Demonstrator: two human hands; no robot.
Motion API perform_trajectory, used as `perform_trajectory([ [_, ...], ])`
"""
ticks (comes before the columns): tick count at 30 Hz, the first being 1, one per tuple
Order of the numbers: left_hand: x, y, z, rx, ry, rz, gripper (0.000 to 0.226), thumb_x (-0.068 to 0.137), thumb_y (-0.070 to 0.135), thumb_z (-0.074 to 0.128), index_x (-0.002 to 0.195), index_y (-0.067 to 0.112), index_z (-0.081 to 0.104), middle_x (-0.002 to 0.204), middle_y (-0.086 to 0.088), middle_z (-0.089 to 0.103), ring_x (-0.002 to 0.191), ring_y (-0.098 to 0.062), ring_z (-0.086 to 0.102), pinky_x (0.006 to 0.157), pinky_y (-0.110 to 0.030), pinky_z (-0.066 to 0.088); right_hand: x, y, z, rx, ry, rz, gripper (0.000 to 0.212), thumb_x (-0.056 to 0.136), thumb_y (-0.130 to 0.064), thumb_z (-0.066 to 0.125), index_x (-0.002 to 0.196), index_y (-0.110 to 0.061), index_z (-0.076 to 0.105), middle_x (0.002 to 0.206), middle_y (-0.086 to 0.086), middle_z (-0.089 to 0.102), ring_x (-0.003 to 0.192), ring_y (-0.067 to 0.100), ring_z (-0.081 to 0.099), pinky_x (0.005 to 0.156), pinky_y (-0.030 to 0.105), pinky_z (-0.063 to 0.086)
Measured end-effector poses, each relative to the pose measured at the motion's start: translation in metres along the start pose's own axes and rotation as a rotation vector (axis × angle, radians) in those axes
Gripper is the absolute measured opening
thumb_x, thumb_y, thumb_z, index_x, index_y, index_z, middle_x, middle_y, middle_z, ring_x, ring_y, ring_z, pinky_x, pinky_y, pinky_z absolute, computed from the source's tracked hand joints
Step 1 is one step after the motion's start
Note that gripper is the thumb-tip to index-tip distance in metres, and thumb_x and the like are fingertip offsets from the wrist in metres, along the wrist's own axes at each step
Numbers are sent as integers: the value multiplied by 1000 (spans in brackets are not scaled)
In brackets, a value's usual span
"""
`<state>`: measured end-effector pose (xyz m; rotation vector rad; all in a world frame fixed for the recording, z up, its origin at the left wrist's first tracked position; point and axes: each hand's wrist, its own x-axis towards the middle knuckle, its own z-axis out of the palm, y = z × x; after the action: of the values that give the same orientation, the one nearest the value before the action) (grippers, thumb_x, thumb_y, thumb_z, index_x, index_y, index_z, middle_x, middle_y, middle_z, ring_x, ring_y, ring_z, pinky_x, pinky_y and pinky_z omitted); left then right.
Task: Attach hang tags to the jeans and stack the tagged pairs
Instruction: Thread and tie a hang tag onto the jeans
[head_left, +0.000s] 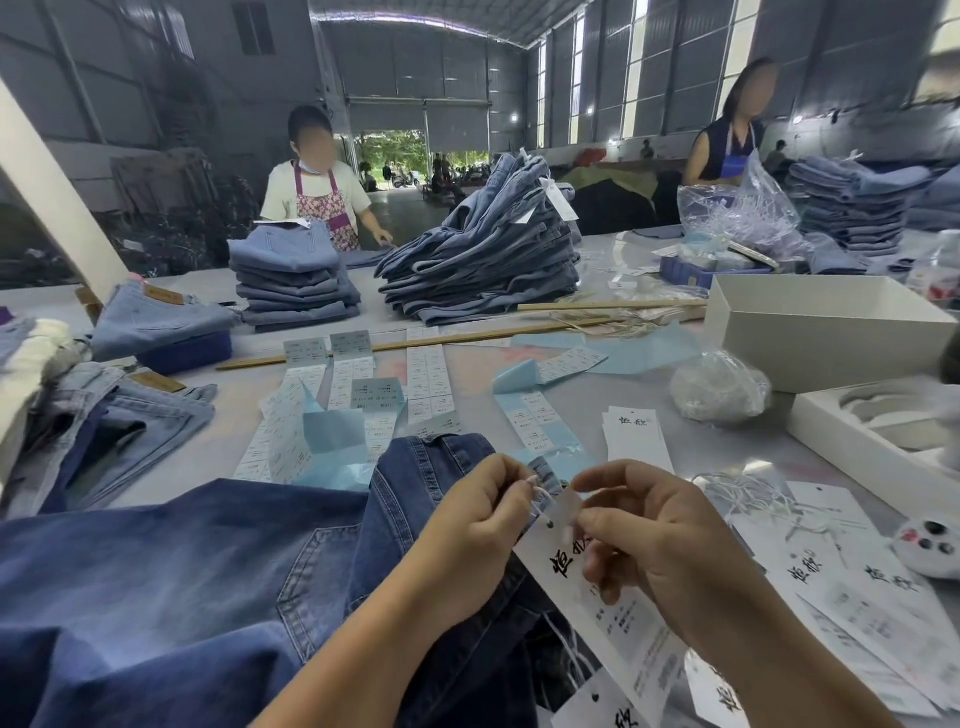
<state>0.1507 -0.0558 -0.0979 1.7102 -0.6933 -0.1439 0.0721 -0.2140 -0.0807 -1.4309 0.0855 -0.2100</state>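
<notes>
Dark blue jeans (218, 566) lie across the near table, waistband toward the middle. My left hand (467, 525) pinches a thin white string (540, 501) at the waistband. My right hand (639, 525) grips the top of a long white hang tag (613, 603) with black characters; the string passes through the tag's punched hole. More white hang tags (841, 587) and loose white strings (748, 491) lie to the right. Another small pile of hang tags (631, 434) sits just beyond my hands.
Strips of pale blue size stickers (363, 400) lie beyond the jeans. Folded jeans stacks (296, 280) and a leaning pile (488, 254) stand farther back, with wooden sticks (415, 343) before them. White boxes (821, 332) sit right, lighter jeans (119, 415) left. Two people work across the table.
</notes>
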Motion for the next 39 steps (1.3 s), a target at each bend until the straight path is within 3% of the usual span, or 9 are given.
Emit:
perform_trajectory([
  [5, 1, 0, 1, -31, 23, -34, 22, 86, 37, 48, 86, 15, 53, 55, 14, 41, 51, -5, 31, 53, -25, 28, -2, 0, -3, -112, -35, -25, 31, 88, 10, 58, 82, -16, 74, 72, 16, 68, 47, 20, 56, 40, 26, 43],
  [11, 1, -1, 1, -68, 8, -47, 19, 85, 35, 49, 85, 16, 53, 57, 14, 43, 52, -5, 33, 54, -24, 29, -2, 6, 4, -411, -13, -23, 16, 86, -14, 73, 84, -30, 74, 69, 3, 71, 53, 16, 60, 47, 25, 45],
  [17, 1, -1, 1, -78, 9, -42, 18, 85, 34, 48, 85, 16, 52, 55, 15, 41, 51, -4, 32, 53, -22, 29, 3, 10, 8, -617, 11, -109, 19, 83, -14, 74, 77, -32, 72, 66, -7, 70, 59, 10, 62, 58, 24, 50],
  [20, 1, -2, 0, -95, 5, -55, 17, 85, 34, 48, 84, 17, 52, 56, 13, 41, 51, -5, 32, 52, -24, 28, 3, 10, 6, -547, 27, -91, 18, 83, -9, 69, 71, -23, 67, 55, -3, 62, 48, 8, 53, 50, 25, 42],
  [24, 1, -7, 0, -104, -8, -64, 14, 86, 35, 49, 81, 22, 53, 56, 14, 41, 51, -6, 31, 52, -25, 28, 0, 5, 5, -255, 76, -124, 16, 79, -5, 65, 67, -17, 63, 69, 13, 70, 49, 24, 59, 43, 31, 45],
  [26, 1, -8, 0, -91, -12, -66, 13, 86, 37, 49, 75, 32, 54, 55, 14, 42, 51, -6, 32, 52, -25, 29, 0, 5, 4, -199, 95, -172, 27, 82, 6, 62, 67, -16, 64, 68, 17, 69, 48, 24, 58, 43, 30, 46],
  [29, 2, -9, 0, -101, -12, -77, 17, 85, 37, 49, 70, 39, 55, 55, 15, 42, 51, -6, 32, 53, -26, 28, 0, 5, 4, -166, 89, -229, 25, 82, 8, 65, 69, -13, 68, 63, 21, 65, 49, 23, 57, 45, 29, 47],
  [34, 1, -9, 0, -102, -18, -72, 16, 86, 36, 49, 72, 37, 56, 56, 15, 42, 51, -6, 33, 52, -24, 29, 2, 11, 5, -128, 40, -272, 26, 84, 10, 66, 78, -15, 74, 62, 16, 66, 53, 21, 60, 50, 26, 51],
  [39, 0, -8, -2, -165, -6, -67, 10, 84, 31, 53, 80, 22, 58, 57, 12, 41, 51, -8, 31, 49, -22, 28, 3, 15, 5, -56, 27, -274, 21, 82, 2, 68, 84, -16, 77, 68, 16, 69, 54, 19, 60, 50, 26, 50],
])
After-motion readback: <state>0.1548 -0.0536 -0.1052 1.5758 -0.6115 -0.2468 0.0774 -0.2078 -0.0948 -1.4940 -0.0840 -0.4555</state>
